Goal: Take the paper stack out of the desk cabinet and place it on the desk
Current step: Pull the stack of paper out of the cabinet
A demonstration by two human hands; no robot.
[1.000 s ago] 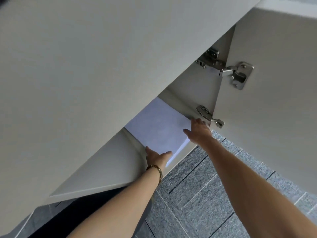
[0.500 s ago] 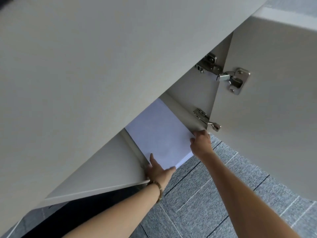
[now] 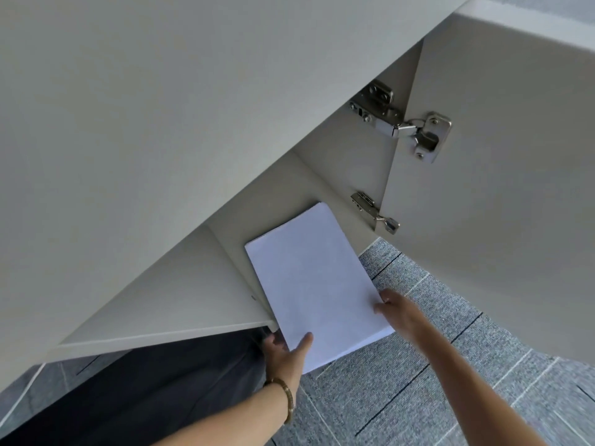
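Note:
A white paper stack (image 3: 314, 281) sticks more than halfway out of the open desk cabinet (image 3: 231, 284), its near end over the carpet. My left hand (image 3: 286, 352) grips the stack's near left corner, thumb on top. My right hand (image 3: 397, 310) holds its right edge, thumb on top and fingers beneath. The stack's far end still lies over the cabinet floor. The pale desk top (image 3: 161, 107) fills the upper left of the view.
The cabinet door (image 3: 502, 204) stands open on the right, hung on two metal hinges (image 3: 415, 130). Grey carpet tiles (image 3: 418, 381) cover the floor below. My dark trousers (image 3: 154, 391) show under the cabinet's left panel.
Both hands have drawn the paper stack toward me, out of the cabinet; far more of the sheet shows now and its near end hangs past the cabinet edge.

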